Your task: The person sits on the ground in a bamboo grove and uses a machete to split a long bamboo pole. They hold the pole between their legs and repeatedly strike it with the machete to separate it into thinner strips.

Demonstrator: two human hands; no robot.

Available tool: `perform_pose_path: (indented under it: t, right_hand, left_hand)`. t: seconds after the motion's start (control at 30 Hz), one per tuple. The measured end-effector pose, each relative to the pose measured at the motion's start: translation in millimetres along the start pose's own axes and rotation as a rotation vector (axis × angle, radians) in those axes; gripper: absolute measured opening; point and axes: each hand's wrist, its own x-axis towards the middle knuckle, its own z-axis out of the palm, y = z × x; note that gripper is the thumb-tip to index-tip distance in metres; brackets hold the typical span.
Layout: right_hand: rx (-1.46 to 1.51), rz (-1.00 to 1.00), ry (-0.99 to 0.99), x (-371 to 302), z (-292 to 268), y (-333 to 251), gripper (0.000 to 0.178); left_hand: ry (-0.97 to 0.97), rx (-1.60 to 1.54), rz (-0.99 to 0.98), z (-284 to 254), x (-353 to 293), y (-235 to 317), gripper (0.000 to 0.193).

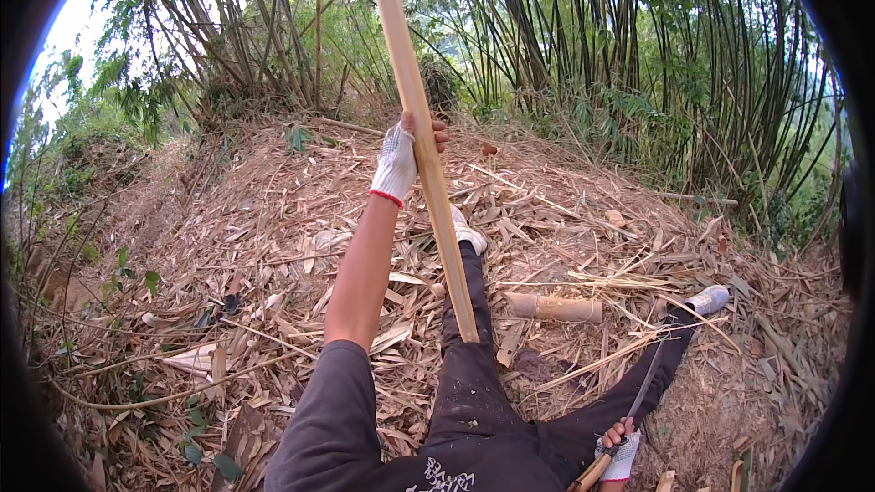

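Observation:
My left hand (410, 150), in a white glove with red trim and bare fingertips, is closed round a long pale bamboo pole (436, 200). The pole leans, its upper end far and high, its lower end over my left leg (469, 383). Low on the right, my right hand (620, 446), gloved the same way, is wrapped round a long-bladed knife (649, 378) with a wooden handle. The dark, narrow blade points away along my right leg (611, 405), apart from the pole.
A short bamboo section (554, 307) lies between my outstretched legs. Thin split strips (606, 360) lie beside it, some across my right shin. Dry leaves and shavings (264, 273) cover the slope. Bamboo clumps (583, 27) stand behind, and a bent stem (173, 396) lies at left.

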Motion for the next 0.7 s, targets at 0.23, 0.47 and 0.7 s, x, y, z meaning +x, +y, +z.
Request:
perform_pose_path:
  t: [0.23, 0.47, 0.7]
  right_hand:
    - [-0.086, -0.015, -0.001, 4, -13, -1, 0.032]
    - [-0.04, 0.012, 0.05, 3, 15, 15, 0.03]
    - [-0.09, 0.016, 0.051, -6, 24, 1, 0.026]
  left_hand:
    - [-0.125, -0.11, -0.051, -25, -30, -2, 0.071]
    - [0.025, 0.142, -0.472, -76, -221, -229, 0.058]
    - [0.147, 0.177, -0.602, -6, -258, -241, 0.032]
